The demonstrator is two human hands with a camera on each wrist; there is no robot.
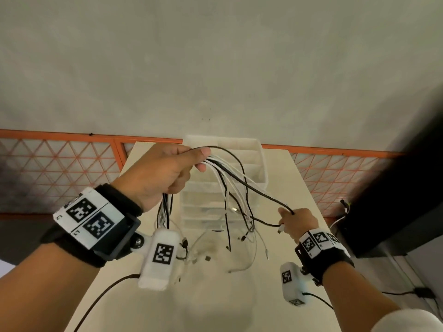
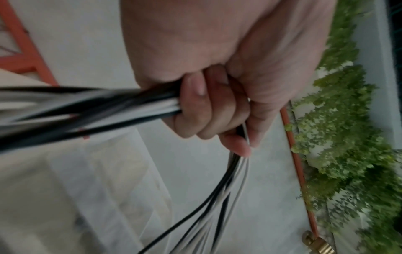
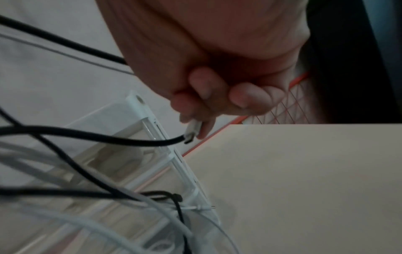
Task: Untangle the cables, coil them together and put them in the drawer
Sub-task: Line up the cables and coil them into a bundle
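My left hand (image 1: 165, 171) is raised above the table and grips a bundle of black and white cables (image 1: 230, 178) in its fist (image 2: 208, 106). The strands hang from both sides of the fist, and their plugs dangle over the table. Lower to the right, my right hand (image 1: 296, 222) pinches a black cable (image 1: 263, 191) that runs up to the bundle. In the right wrist view its fingers (image 3: 202, 106) also hold a white plug (image 3: 194, 128). A clear plastic drawer unit (image 1: 239, 164) stands at the table's far end, behind the hanging cables.
The beige table (image 1: 287, 248) is narrow, and loose cable ends (image 1: 239, 268) lie on it near the drawer unit. An orange lattice railing (image 1: 60, 161) runs behind it. A dark object (image 1: 395, 212) stands just off the right edge. Green foliage (image 2: 348, 154) shows in the left wrist view.
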